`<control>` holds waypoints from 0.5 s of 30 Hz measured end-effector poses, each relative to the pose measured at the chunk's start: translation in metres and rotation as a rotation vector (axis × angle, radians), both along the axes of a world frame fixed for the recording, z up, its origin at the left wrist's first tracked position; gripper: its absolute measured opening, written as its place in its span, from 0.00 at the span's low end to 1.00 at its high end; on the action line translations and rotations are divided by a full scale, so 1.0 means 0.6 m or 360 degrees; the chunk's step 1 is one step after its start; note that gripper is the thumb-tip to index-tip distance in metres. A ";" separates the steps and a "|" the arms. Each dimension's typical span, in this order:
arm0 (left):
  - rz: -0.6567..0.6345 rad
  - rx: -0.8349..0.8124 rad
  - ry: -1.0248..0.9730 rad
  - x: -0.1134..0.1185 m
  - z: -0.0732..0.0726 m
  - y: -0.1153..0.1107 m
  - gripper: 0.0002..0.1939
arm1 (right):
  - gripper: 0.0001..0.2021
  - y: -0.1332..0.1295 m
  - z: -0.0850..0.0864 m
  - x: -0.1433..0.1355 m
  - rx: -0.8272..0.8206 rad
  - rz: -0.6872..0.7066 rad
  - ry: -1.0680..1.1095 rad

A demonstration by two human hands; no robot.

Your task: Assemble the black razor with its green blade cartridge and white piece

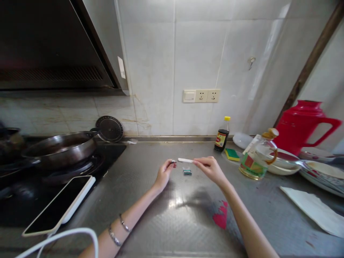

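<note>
My left hand (164,174) is closed in a pinch around a small dark and shiny item (172,162), too small to name. Opposite it, my right hand (211,170) grips one end of a thin white stick (185,160), whose free end points left toward my left hand without touching it. Between and just below the hands, a small green and silver piece (187,172) lies on the steel counter (172,211). Something small and clear is beside its upper edge.
A pan (60,147) and a phone (60,204) with a white cable are on the left. Toward the right stand a sauce bottle (221,138), a sponge (232,154), an oil jug (255,161), a red thermos (298,125), stacked dishes and a white paper (314,209).
</note>
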State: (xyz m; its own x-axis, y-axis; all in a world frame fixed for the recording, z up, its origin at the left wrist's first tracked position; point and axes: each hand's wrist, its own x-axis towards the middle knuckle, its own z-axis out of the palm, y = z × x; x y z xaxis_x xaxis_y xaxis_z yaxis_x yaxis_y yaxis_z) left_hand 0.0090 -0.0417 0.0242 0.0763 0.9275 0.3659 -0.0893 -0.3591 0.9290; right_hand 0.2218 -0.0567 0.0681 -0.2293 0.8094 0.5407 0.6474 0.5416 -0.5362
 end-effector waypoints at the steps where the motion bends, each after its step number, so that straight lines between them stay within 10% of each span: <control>1: -0.0026 0.0015 0.0028 0.000 0.000 0.001 0.09 | 0.20 0.000 0.000 0.000 -0.0008 0.0018 -0.0030; 15: -0.0159 0.0144 0.0215 -0.002 -0.013 0.009 0.12 | 0.21 -0.001 0.005 0.003 -0.0066 0.0213 -0.0139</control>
